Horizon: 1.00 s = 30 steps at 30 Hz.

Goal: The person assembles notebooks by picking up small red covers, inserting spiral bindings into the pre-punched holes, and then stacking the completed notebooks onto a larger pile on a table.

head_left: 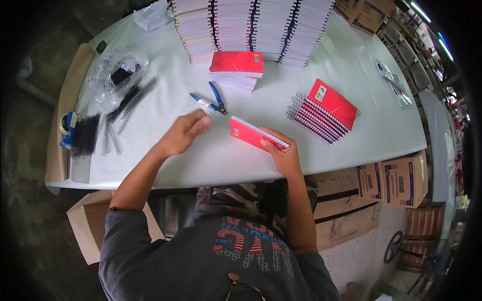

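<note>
One red pad (255, 134) is held above the table (201, 168), between the two hands, its near-right end gripped by the right hand (279, 153), thumb laid on the cover. The free end lies to the left of that grip and is faced, across a short gap, by the left hand (190, 131). The left fingers are curled; whether anything is pinched by them cannot be told. The pad's long axis is slanted from upper left to lower right, its free end pointed leftward, just below the pliers (217, 100). Loose coils (136, 100) are spread beyond the left hand.
</note>
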Motion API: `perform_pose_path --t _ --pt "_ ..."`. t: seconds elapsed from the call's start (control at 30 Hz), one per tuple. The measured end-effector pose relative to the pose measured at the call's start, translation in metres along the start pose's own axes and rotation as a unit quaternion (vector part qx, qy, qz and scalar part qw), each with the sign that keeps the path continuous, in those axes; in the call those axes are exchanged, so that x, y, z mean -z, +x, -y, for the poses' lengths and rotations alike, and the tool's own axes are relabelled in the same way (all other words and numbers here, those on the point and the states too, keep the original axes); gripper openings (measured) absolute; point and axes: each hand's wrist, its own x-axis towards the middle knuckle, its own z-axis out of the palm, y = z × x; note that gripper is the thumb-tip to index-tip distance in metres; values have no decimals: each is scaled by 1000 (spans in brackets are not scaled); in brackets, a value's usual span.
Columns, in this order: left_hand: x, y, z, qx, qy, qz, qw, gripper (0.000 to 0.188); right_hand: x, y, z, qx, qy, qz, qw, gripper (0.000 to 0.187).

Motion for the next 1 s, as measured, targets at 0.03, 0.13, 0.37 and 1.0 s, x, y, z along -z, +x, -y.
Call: perform_pose_path --t 0.03,0.13,0.37,1.0 --pt "-7 2 -2 1 -2 1 1000 40 -1 0 -1 -2 -1 0 1000 26" --pt "-18 8 -2 22 -82 46 995 42 -2 0 -3 2 15 2 1000 25" --pt "-20 27 -6 78 -106 60 990 45 0 1 -8 20 7 0 1000 24" --pt "-14 40 -57 -281 359 -28 890 32 1 -2 -8 27 -20 4 999 29"
